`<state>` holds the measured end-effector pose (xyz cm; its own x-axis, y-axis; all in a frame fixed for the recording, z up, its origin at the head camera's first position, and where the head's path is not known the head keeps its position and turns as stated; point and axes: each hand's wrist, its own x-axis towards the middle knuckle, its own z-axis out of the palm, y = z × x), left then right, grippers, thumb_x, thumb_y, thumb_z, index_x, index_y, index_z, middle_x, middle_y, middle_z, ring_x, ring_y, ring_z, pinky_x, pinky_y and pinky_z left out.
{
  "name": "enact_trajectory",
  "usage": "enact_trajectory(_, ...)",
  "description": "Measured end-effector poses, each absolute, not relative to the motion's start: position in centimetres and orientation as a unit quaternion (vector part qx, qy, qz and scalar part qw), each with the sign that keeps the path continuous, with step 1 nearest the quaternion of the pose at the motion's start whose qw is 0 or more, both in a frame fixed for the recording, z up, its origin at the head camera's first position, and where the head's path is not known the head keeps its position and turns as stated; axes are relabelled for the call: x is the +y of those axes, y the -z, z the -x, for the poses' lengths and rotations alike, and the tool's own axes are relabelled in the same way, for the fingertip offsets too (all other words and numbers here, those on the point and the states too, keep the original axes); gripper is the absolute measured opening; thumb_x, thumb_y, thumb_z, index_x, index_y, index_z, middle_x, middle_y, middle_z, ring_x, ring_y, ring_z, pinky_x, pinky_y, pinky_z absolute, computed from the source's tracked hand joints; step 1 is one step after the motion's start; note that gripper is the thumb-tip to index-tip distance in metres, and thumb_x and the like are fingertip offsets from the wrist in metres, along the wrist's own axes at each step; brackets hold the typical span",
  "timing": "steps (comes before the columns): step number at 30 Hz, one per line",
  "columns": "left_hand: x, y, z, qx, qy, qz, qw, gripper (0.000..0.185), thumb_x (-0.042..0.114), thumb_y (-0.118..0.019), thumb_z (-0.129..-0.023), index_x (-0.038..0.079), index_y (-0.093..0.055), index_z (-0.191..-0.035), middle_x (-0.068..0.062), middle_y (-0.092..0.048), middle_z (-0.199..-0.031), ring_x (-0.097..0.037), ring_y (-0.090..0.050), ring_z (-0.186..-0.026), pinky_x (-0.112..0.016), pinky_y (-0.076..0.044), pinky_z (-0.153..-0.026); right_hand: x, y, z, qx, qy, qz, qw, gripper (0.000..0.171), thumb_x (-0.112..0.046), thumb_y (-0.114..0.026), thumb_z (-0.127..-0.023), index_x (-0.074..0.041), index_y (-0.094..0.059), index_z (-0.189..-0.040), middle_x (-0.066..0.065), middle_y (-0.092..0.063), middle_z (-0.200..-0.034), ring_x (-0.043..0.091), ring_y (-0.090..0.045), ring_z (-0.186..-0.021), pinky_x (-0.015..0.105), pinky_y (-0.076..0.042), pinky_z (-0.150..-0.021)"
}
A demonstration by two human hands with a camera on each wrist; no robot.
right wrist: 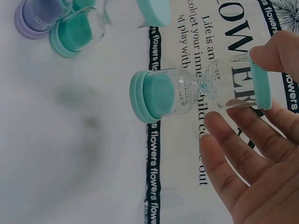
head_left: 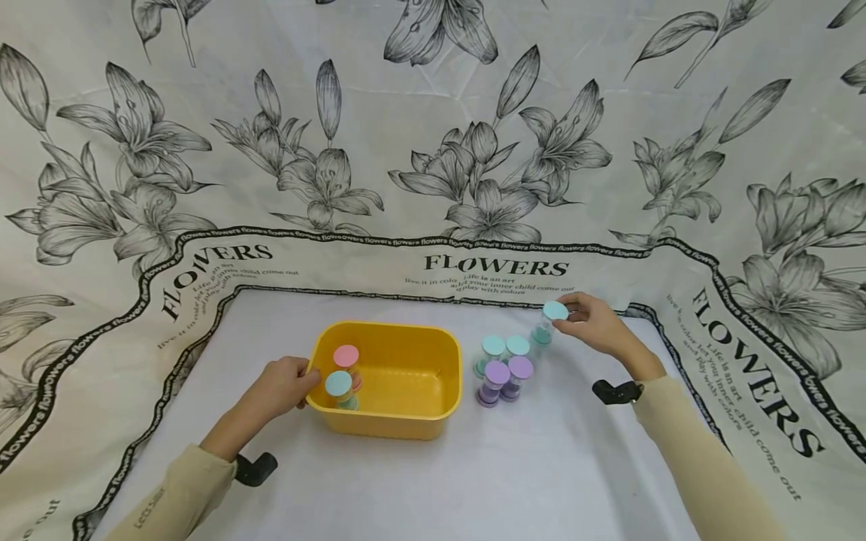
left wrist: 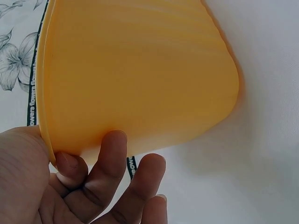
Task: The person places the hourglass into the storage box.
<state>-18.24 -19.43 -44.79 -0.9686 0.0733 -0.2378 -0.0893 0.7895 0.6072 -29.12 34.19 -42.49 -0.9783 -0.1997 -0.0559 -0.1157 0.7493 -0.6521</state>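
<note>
My left hand (head_left: 286, 385) grips the left rim of a yellow plastic basin (head_left: 406, 430), thumb over the edge and fingers against the outer wall (left wrist: 140, 74). Inside the basin, at its left end, stand a pink-capped hourglass (head_left: 346, 356) and a light-blue-capped hourglass (head_left: 339, 384). At the right, my right hand (head_left: 595, 323) pinches the top cap of a teal hourglass (head_left: 555, 310) between thumb and fingers. In the right wrist view, teal sand (right wrist: 159, 95) fills this hourglass's lower bulb, and its base shows uncovered by the hand.
Between basin and right hand stand two teal hourglasses (head_left: 493, 346) behind two purple hourglasses (head_left: 497, 373), close together. A white cloth with printed flowers and lettering (head_left: 497, 265) covers the table and rises behind it. A black wrist strap (head_left: 617, 391) sits at the right sleeve.
</note>
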Motion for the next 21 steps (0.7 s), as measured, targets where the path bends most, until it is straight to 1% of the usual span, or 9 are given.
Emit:
enact_trajectory(4,-19.5,44.8,18.2,0.938,-0.324,0.003,0.126,0.027,0.023,-0.052,-0.097,0.007,-0.059,-0.076,-0.004,-0.062,-0.064,-0.017,-0.056,-0.059,-0.028,-0.042,-0.055,33.6,40.6,29.5,0.931,0.350,0.090,0.053,0.059,-0.032,-0.068,-0.097,0.003,-0.048,-0.140,0.025,-0.059,-0.134,0.042,-0.062,-0.122,0.056,-0.053,-0.097)
enact_trajectory(9,-19.5,44.9,18.3,0.939,-0.322,0.000,0.123,0.027,0.022,-0.051,-0.097,0.006,-0.060,-0.076,-0.004,-0.062,-0.064,-0.017,-0.057,-0.059,-0.028,-0.043,-0.055,32.4,38.7,29.9,0.929,0.352,0.102,0.047,0.060,-0.032,-0.069,-0.097,0.001,-0.047,-0.141,0.024,-0.057,-0.137,0.040,-0.060,-0.124,0.055,-0.052,-0.098)
enact_trajectory(14,-19.5,44.8,18.3,0.939,-0.320,0.000,0.125,0.027,0.022,-0.051,-0.096,0.005,-0.060,-0.078,-0.003,-0.062,-0.064,-0.017,-0.057,-0.059,-0.028,-0.044,-0.056,30.5,37.0,30.1,0.921,0.363,0.138,0.034,0.055,-0.027,-0.070,-0.095,0.000,-0.050,-0.139,0.022,-0.059,-0.134,0.039,-0.061,-0.122,0.053,-0.054,-0.098)
enact_trajectory(21,-19.4,44.8,18.3,0.939,-0.319,0.002,0.128,0.027,0.022,-0.051,-0.096,0.005,-0.061,-0.078,-0.003,-0.062,-0.065,-0.017,-0.058,-0.059,-0.028,-0.045,-0.056,27.1,35.9,30.6,0.901,0.386,0.193,0.036,0.051,-0.023,-0.073,-0.093,-0.001,-0.054,-0.135,0.018,-0.061,-0.127,0.035,-0.064,-0.117,0.051,-0.052,-0.101)
